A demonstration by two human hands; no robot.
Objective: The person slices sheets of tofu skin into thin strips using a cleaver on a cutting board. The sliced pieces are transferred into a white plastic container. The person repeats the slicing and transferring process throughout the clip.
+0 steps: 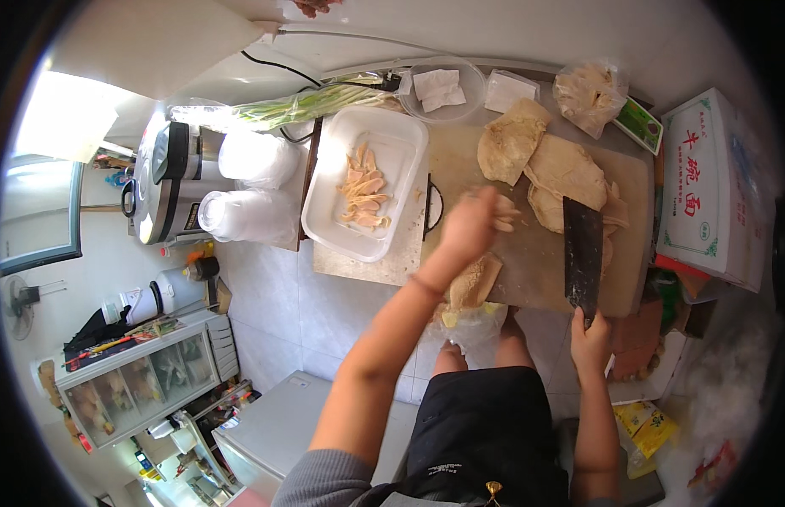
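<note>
My right hand (590,336) is closed round the handle of a black-bladed cleaver (582,253), whose blade lies over the right part of a cutting board (525,279). Blurred, my left hand (472,222) is above the board's left part, with pale sliced pieces (506,212) at its fingers. Large pale slabs, meat-like (567,168), lie on the board's far side; another piece (475,285) is at its near edge. Left of the board, a white plastic tub (367,244) holds a small heap of cut strips (366,190).
Stacked plastic containers (250,215) and a steel cooker (167,184) stand at the left. Green onions in plastic (304,108) and a round clear lid (440,114) lie behind the tub. A printed carton (709,190) stands right of the board.
</note>
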